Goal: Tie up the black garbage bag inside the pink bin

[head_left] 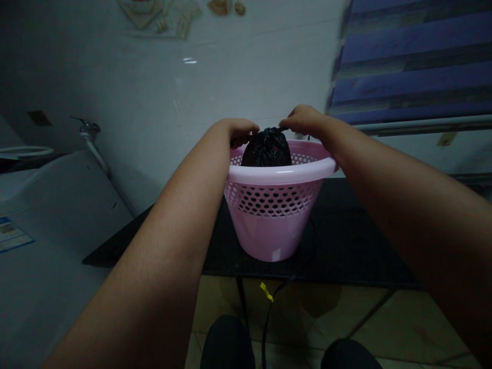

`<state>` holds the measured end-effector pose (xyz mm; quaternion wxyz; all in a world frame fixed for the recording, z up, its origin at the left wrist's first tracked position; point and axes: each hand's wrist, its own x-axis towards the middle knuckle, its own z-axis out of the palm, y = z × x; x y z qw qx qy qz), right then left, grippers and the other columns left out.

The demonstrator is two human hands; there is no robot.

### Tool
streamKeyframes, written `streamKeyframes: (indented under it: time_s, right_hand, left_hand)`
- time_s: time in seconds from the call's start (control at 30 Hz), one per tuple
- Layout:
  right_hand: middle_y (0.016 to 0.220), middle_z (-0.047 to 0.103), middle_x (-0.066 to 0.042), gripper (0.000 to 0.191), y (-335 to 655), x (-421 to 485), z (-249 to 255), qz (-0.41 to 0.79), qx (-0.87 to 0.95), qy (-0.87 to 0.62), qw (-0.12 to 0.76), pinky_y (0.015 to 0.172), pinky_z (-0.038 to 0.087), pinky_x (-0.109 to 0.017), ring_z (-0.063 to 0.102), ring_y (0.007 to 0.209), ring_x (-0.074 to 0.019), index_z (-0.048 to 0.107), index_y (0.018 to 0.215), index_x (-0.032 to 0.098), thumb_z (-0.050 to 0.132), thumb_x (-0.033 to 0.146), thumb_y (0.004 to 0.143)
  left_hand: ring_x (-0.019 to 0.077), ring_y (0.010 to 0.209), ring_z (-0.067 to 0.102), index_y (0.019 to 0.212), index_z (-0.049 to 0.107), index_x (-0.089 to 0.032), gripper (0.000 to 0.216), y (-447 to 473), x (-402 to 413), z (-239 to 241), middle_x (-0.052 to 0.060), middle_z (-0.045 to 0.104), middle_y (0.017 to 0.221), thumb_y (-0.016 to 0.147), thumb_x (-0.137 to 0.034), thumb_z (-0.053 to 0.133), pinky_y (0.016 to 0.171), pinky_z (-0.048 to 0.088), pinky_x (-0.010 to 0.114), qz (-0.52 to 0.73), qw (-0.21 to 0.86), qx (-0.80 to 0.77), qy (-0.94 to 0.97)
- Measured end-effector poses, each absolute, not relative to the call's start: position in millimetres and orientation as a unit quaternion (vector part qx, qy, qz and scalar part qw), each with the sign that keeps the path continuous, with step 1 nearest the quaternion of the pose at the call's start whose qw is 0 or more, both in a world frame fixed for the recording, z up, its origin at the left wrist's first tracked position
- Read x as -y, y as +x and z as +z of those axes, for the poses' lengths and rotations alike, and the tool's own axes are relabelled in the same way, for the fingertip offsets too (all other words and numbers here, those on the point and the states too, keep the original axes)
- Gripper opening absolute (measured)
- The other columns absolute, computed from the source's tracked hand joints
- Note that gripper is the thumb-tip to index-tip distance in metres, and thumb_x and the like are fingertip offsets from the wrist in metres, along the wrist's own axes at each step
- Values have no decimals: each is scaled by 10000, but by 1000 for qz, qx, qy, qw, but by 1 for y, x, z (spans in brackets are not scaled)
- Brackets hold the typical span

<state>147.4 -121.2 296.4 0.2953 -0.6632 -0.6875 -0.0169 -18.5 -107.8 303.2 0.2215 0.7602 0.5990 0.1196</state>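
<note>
At the far left stood a white appliance (46,215) with a smooth, dull top, and behind it a metal tap (90,130) jutted from the glossy pale wall. The left hand (240,130) was curled over, its fingers pinched on the left side of the gathered top of a black bag (266,148). The bag was thin, crinkled plastic, rounded and bulging. It sat upright inside a pink basket (277,174), with its crown rising above the rim. It lay straight ahead of the person, midway between the two hands, with its long axis vertical. Neither arm was clearly nearer, as both reached forward about equally. The basket was smooth moulded plastic, round and tapering downward, with a thick rolled rim and a band of small holes beneath it. It rested on a flat black table (346,241) with a matte surface. The right hand (303,120) was closed in the same way, gripping the bag's top from the right side. A dark cable (269,318) hung under the table, and blue slatted blinds (415,61) covered the upper right.
</note>
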Motion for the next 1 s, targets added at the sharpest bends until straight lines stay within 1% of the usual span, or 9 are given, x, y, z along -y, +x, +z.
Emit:
streamKeyframes:
  time_s: [0.2, 0.4, 0.57, 0.8, 0.9, 1.0]
  right_hand:
    - [703, 569, -108, 269, 148, 121, 296, -21, 692, -659, 293, 568, 421, -264, 531, 663, -165, 651, 942, 40, 556, 236, 784]
    - [664, 559, -99, 272, 148, 121, 297, -27, 688, -665, 290, 562, 416, -260, 523, 664, -168, 657, 934, 44, 566, 243, 772]
    - [661, 558, -99, 278, 149, 118, 296, -24, 687, -665, 294, 574, 418, -267, 526, 670, -174, 657, 935, 44, 572, 246, 765]
    - [660, 551, -94, 260, 149, 121, 296, -20, 687, -662, 300, 593, 419, -281, 521, 666, -173, 652, 932, 61, 569, 244, 768]
    - [636, 534, -84, 250, 148, 123, 297, -28, 688, -666, 288, 579, 411, -287, 514, 640, -173, 658, 913, 81, 549, 257, 773]
    - [639, 543, -85, 249, 148, 123, 297, -31, 686, -669, 285, 585, 417, -286, 524, 664, -182, 658, 917, 85, 554, 255, 769]
  left_hand:
    - [97, 434, 245, 709, 545, -176, 130, -19, 106, 303, -24, 266, 471, 678, -259, 450, 499, 228, 274, 122, 237, -607, 749]
    - [117, 464, 300, 688, 550, -186, 131, -18, 108, 303, -9, 290, 481, 669, -280, 459, 515, 247, 281, 125, 199, -614, 754]
    - [115, 460, 295, 717, 552, -182, 151, -19, 108, 303, -10, 277, 472, 662, -286, 457, 506, 246, 277, 115, 202, -605, 762]
    - [93, 430, 240, 715, 523, -184, 119, -19, 106, 303, -26, 261, 468, 670, -269, 452, 477, 225, 269, 118, 228, -603, 755]
    - [100, 430, 251, 762, 549, -183, 159, -20, 105, 303, -25, 267, 459, 668, -273, 458, 482, 234, 272, 117, 230, -600, 757]
    - [115, 439, 289, 782, 570, -185, 178, -20, 105, 303, -21, 280, 459, 664, -269, 466, 501, 252, 279, 126, 225, -604, 754]
